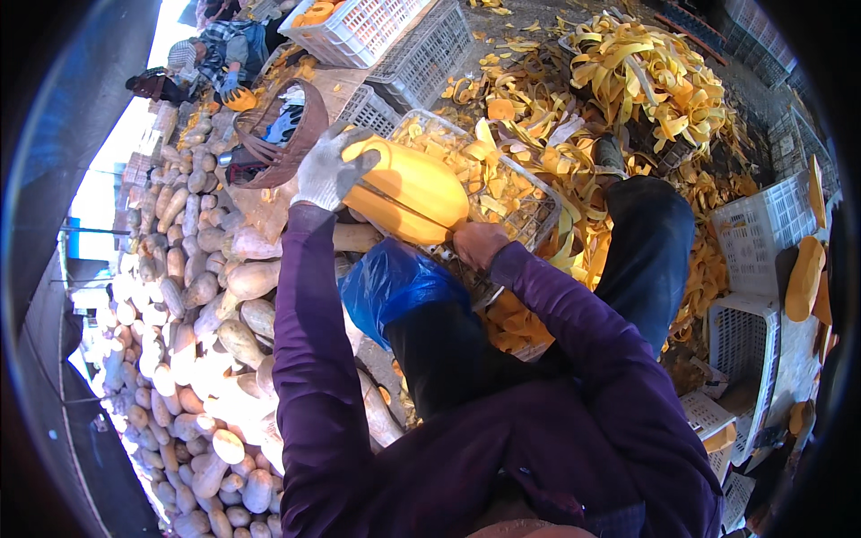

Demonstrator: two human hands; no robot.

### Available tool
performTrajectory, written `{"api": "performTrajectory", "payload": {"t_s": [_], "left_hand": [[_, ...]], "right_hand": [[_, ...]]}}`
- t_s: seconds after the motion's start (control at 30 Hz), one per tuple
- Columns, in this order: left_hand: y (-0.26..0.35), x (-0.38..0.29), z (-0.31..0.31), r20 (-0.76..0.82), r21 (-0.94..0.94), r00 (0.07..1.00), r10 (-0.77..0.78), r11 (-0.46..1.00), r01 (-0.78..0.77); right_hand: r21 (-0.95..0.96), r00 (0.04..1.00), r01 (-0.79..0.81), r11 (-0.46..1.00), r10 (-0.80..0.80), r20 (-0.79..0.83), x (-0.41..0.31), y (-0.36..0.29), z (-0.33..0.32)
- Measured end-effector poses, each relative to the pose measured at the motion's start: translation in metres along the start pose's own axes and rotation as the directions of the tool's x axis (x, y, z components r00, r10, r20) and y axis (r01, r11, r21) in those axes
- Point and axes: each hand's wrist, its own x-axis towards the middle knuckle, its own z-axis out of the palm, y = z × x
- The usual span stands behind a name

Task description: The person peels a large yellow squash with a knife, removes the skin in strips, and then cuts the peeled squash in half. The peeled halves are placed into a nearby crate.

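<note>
My left hand [331, 168], in a pale knit glove, holds the far-left end of a large peeled squash [414, 188]. The squash is bright orange-yellow, and a long dark slit or blade line runs along its length; I cannot tell which. My bare right hand [481, 243] is closed at the squash's near-right end, its fingers curled, perhaps around a handle that is hidden. Below the squash, a blue plastic bag [407, 286] covers my knee. Behind it stands a plastic crate [548, 191] filled with squash scraps and peel.
Unpeeled squashes [202, 289] lie heaped at the left. A brown basket [316, 114] holds gloves. Peel strips [646, 81] are piled at the upper right. White crates [757, 235] stand right, near peeled squashes [804, 279]. A co-worker [232, 54] with blue gloves handles an orange piece at the upper left.
</note>
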Motion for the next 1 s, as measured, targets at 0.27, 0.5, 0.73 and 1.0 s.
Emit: {"api": "performTrajectory", "payload": {"t_s": [0.27,0.5,0.73,1.0], "left_hand": [[-0.002,-0.022,0.011,-0.033,-0.076,0.933,-0.358,0.932,0.355],[0.049,-0.018,-0.005,-0.037,-0.014,0.965,-0.26,0.966,0.259],[0.043,-0.009,-0.001,-0.034,-0.098,0.945,-0.324,0.942,0.319],[0.039,-0.024,0.005,-0.168,-0.083,0.956,-0.239,0.97,0.228]], "right_hand": [[0.12,0.972,-0.058,0.991,0.028,0.234,-0.007,0.023,-0.002],[-0.242,0.999,0.043,0.969,-0.036,0.032,-0.096,-0.037,-0.098],[-0.455,0.955,0.292,0.842,-0.284,0.087,-0.169,0.021,-0.082],[-0.323,0.929,0.341,0.883,-0.37,-0.03,-0.092,0.063,0.004]]}}
